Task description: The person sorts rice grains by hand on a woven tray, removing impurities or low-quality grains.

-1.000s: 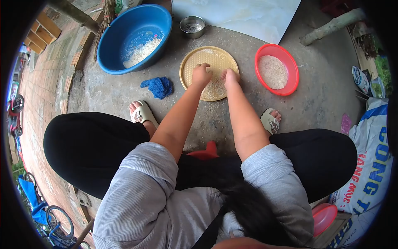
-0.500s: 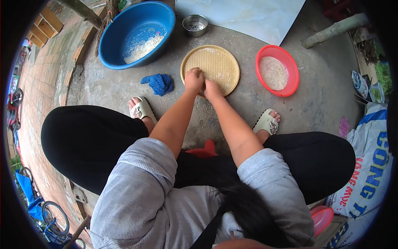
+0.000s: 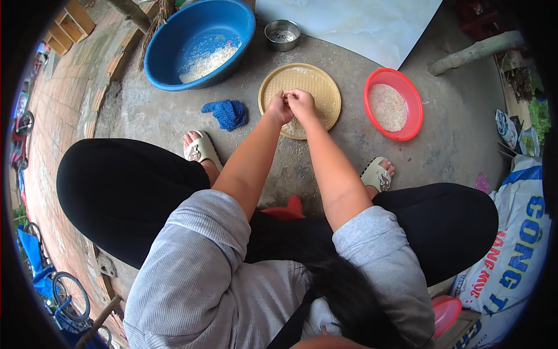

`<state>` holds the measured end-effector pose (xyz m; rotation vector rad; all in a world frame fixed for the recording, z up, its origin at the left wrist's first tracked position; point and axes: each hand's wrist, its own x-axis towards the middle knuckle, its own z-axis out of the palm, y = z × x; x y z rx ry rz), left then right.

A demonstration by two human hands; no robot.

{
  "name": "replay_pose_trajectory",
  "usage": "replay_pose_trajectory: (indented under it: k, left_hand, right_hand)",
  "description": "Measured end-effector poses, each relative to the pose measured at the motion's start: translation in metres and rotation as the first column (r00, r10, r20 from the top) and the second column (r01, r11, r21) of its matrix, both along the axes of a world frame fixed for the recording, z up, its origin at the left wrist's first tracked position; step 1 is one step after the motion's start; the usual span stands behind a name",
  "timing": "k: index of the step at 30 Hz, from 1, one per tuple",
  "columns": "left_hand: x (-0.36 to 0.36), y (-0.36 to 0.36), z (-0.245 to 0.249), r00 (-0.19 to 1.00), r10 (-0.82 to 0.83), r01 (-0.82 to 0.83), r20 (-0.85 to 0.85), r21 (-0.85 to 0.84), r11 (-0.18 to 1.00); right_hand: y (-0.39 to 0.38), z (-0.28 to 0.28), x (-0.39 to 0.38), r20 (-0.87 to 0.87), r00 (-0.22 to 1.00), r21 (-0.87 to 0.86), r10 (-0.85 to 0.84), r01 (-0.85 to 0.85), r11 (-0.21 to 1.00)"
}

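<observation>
My left hand (image 3: 280,109) and my right hand (image 3: 301,104) meet over a round tan woven-pattern tray (image 3: 325,87) on the ground. The left hand is curled, its palm turned partly inward. Against it, the right hand's fingers are bent and pinched together at the tips. Whatever lies between the fingers is too small or hidden to make out. Some whitish grains are scattered on the tray, mostly near its lower edge below my hands.
To the left stand a blue basin (image 3: 168,64) with white grains and a crumpled blue cloth (image 3: 228,114). A small metal bowl (image 3: 282,36) sits behind the tray. A red bowl (image 3: 416,107) of rice (image 3: 388,108) is at right, near a white printed sack (image 3: 511,250).
My right hand has risen beside the left, and the fingertips now meet higher over the tray. The left hand has turned slightly inward. The whole view has shifted a little.
</observation>
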<state>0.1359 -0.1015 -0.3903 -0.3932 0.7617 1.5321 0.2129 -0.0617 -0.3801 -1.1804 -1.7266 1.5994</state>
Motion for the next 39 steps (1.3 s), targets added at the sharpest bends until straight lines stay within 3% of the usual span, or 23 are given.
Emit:
replay_pose_trajectory:
  k: [1, 3, 4, 5, 6, 9, 11, 13, 14, 19, 21, 24, 26, 31, 35, 37, 38, 39]
  left_hand:
    - [-0.001, -0.001, -0.003, 0.999, -0.032, 0.032, -0.003, 0.004, 0.999]
    - [-0.005, 0.000, -0.014, 0.998, -0.061, 0.061, -0.005, 0.006, 0.998]
    - [-0.008, 0.000, -0.021, 0.999, -0.036, 0.037, 0.018, -0.083, 0.996]
    - [-0.011, 0.000, -0.029, 0.999, -0.008, 0.015, 0.039, -0.173, 0.985]
    - [-0.006, -0.004, 0.002, 1.000, 0.014, -0.012, 0.006, -0.265, 0.964]
    - [-0.012, -0.008, -0.001, 1.000, 0.005, -0.006, -0.001, -0.227, 0.974]
    - [-0.013, -0.007, 0.004, 1.000, 0.020, -0.025, -0.018, -0.290, 0.957]
    - [-0.018, -0.006, 0.001, 1.000, 0.011, -0.016, -0.021, -0.262, 0.965]
    - [-0.018, -0.006, -0.001, 1.000, 0.015, -0.019, -0.018, -0.270, 0.963]
    - [-0.023, 0.011, 0.016, 0.983, 0.117, -0.160, -0.144, -0.340, 0.927]
    - [-0.028, 0.017, 0.017, 0.983, 0.121, -0.159, -0.139, -0.306, 0.939]
    - [-0.035, 0.035, 0.020, 0.990, 0.066, -0.103, -0.123, -0.322, 0.941]
    - [-0.041, 0.045, 0.020, 0.988, 0.088, -0.114, -0.130, -0.209, 0.971]
    - [-0.065, 0.080, 0.035, 0.981, 0.091, -0.113, -0.172, -0.125, 0.986]
    - [-0.094, 0.124, 0.061, 0.925, 0.193, -0.178, -0.327, 0.076, 0.981]
    - [-0.099, 0.136, 0.093, 0.884, 0.159, -0.125, -0.441, 0.105, 0.987]
    - [-0.104, 0.140, 0.098, 0.869, 0.047, -0.038, -0.493, 0.028, 0.999]
    - [-0.105, 0.144, 0.097, 0.833, 0.004, -0.090, -0.553, -0.128, 0.988]
  right_hand:
    - [-0.006, 0.011, 0.002, -0.001, 1.000, -0.003, 0.001, -0.001, 1.000]
    - [-0.015, 0.032, 0.003, 0.093, 0.989, 0.275, -0.117, 0.088, 0.958]
    - [-0.015, 0.035, 0.005, 0.095, 0.989, 0.271, -0.113, 0.083, 0.959]
    - [-0.012, 0.039, 0.008, 0.125, 0.978, 0.426, -0.165, 0.097, 0.899]
    - [-0.010, 0.040, 0.012, 0.144, 0.964, 0.568, -0.221, 0.102, 0.816]
    - [0.004, 0.037, 0.023, 0.310, 0.907, 0.604, -0.286, 0.045, 0.796]
    - [0.012, 0.026, 0.029, 0.401, 0.873, 0.549, -0.278, 0.014, 0.836]
    - [0.014, 0.018, 0.032, 0.480, 0.759, 0.654, -0.440, 0.025, 0.756]
    - [0.015, 0.015, 0.035, 0.547, 0.748, 0.563, -0.376, 0.004, 0.826]
    - [0.015, 0.000, 0.033, 0.601, 0.718, 0.592, -0.352, -0.104, 0.799]
    - [0.014, -0.008, 0.031, 0.649, 0.655, 0.637, -0.388, -0.188, 0.748]
    - [0.012, -0.018, 0.028, 0.598, 0.664, 0.720, -0.449, -0.198, 0.665]
    - [0.014, -0.021, 0.025, 0.617, 0.648, 0.706, -0.447, -0.203, 0.679]
    - [0.013, -0.013, 0.021, 0.668, 0.589, 0.679, -0.455, -0.232, 0.697]
    - [0.015, -0.013, 0.019, 0.671, 0.587, 0.679, -0.453, -0.241, 0.693]
    - [0.015, -0.012, 0.019, 0.673, 0.583, 0.677, -0.456, -0.238, 0.696]
    - [0.015, -0.010, 0.018, 0.678, 0.578, 0.672, -0.454, -0.237, 0.702]
    - [0.015, -0.010, 0.018, 0.683, 0.575, 0.667, -0.451, -0.237, 0.706]
